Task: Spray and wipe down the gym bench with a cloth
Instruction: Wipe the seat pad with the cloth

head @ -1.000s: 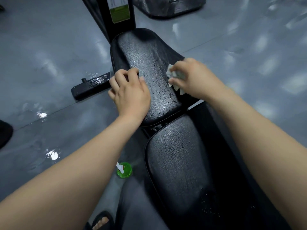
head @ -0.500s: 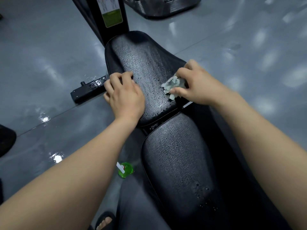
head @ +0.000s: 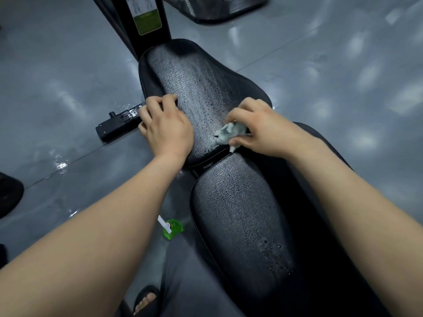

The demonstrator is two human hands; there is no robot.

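Below an unreadable green label [head: 147, 21], right fingers [head: 239, 115] pinch cloth [head: 229, 132], left fingers [head: 155, 104] grip bench [head: 194, 83] edge

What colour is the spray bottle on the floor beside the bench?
The spray bottle is bright green with a white nozzle; the head view, the only one, shows it.

The bench [head: 183, 72] lies free up to the black post [head: 146, 17] at its far end. A green bottle [head: 174, 228] stands on the floor [head: 57, 65] left of it.

The right hand [head: 263, 126] pinches a crumpled cloth [head: 229, 133] against the wet bench [head: 206, 88] pad's near edge; the left hand [head: 164, 129] grips its left edge, fingers curled.
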